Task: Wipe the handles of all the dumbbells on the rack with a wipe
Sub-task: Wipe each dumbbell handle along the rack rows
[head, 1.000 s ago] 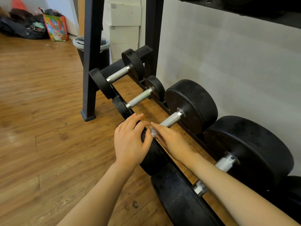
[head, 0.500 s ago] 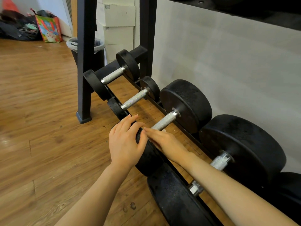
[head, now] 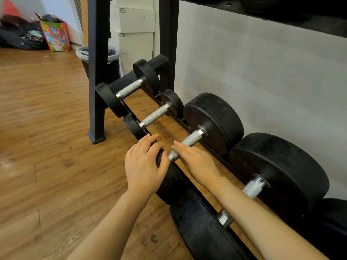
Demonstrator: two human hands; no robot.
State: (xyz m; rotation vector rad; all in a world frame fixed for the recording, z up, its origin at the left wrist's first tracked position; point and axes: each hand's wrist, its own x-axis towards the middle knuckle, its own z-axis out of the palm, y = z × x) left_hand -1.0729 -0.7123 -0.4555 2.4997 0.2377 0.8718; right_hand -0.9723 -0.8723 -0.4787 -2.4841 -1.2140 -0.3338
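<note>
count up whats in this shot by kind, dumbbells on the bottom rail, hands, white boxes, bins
black round-headed dumbbells with knurled steel handles: 4 (); a possible fifth at the far right edge is too cut off to count
bare hands: 2 (left hand, right hand)
stacked white cardboard boxes: 3
bin with clear liner: 1
total: 10

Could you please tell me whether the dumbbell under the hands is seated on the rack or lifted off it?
Seated. The third dumbbell lies across the rack rails, and neither the left hand nor the right hand grips it.
</note>
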